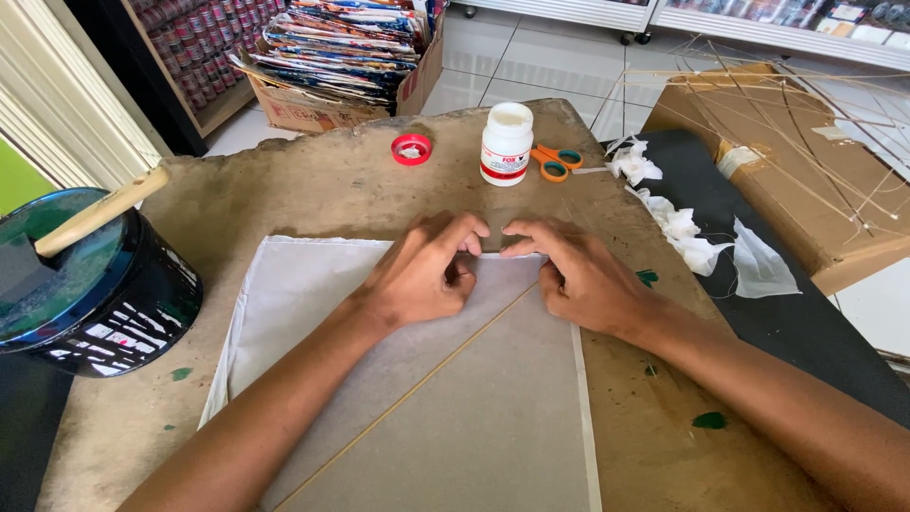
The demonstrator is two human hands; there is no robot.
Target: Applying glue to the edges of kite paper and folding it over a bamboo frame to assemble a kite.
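Folding and pressing down the far edge of a thin translucent white paper sheet [445,398], by the look of it, over the tip of a slim bamboo stick [417,391] running diagonally across the sheet. Left hand [424,272] with fingers curled, tips pressed on the paper's far edge; right hand [580,277] alongside, forefinger stretched toward the left one, remaining fingers bent and bearing down on the same fold. Next, probably: keeping even pressure and smoothing outward along the fold without tearing so flimsy a sheet.

Underneath, a worn, stained brown board [313,185] with green paint spots. At the far side, an open white glue bottle [506,142], its red round cap [411,149] to the left, orange-handled scissors [555,161] to the right. Crumpled white paper scraps [678,228] at right. Near left, a black paint bucket [100,289] with a wooden handle. Beyond, white floor tiles, a cardboard box of colourful packets [346,57], and a flat cardboard box [787,161] under thin bamboo sticks.
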